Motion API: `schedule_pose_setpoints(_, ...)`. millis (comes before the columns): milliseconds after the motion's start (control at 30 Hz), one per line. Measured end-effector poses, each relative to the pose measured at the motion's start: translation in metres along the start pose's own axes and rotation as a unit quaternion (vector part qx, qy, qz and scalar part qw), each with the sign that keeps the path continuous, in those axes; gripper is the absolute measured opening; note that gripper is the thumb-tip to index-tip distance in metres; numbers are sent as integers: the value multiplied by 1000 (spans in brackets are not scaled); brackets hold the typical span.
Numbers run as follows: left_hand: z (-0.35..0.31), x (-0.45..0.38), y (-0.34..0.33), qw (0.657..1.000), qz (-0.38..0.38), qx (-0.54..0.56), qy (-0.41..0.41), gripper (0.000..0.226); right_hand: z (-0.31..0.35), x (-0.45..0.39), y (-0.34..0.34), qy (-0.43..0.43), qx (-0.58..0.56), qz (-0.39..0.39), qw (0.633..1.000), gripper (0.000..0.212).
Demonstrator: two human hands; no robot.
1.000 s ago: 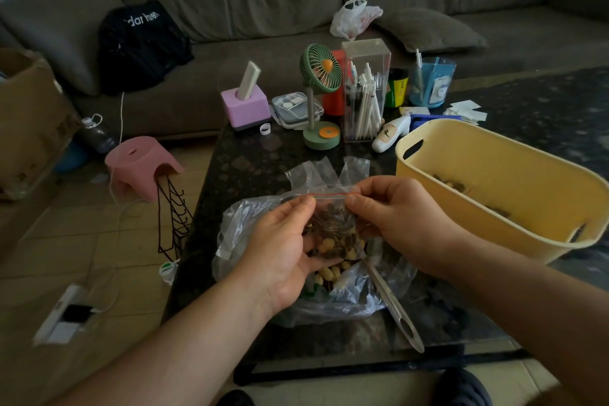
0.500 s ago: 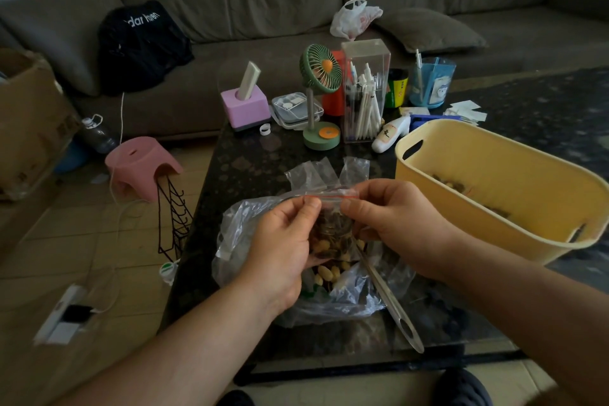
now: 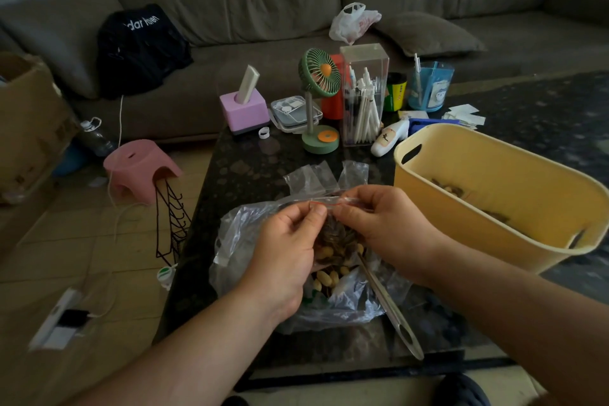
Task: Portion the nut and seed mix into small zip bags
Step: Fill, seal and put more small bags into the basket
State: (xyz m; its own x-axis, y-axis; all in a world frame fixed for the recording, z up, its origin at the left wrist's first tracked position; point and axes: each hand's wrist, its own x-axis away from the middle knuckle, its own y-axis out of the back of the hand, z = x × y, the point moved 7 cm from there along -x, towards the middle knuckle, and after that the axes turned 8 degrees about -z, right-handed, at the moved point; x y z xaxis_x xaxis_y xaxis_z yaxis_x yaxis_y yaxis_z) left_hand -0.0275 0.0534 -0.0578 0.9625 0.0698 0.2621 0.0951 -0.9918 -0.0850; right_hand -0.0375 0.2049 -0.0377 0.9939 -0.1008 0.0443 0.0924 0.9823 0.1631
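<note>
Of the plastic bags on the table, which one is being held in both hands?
The small zip bag with the red seal strip, partly filled with nuts and seeds. Left hand and right hand pinch its top, above the big open bag; empty bags lie behind.

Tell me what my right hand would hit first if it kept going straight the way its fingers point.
The right hand points leftward along the small zip bag it pinches, so it would most likely meet the left hand first, whose fingertips are almost touching it at the bag's seal. Depth is hard to judge.
</note>
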Motion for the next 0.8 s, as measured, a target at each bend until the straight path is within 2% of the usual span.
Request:
schedule_pose_setpoints(467, -3, -1, 3, 999, -13, -4, -34, 19, 1, 2, -2, -11, -10, 4, 1000, 6)
schedule_pose_setpoints(800, -5, 0, -1, 998, 7, -22, -50, 20, 1, 1, -2, -19, -21, 23, 999, 7)
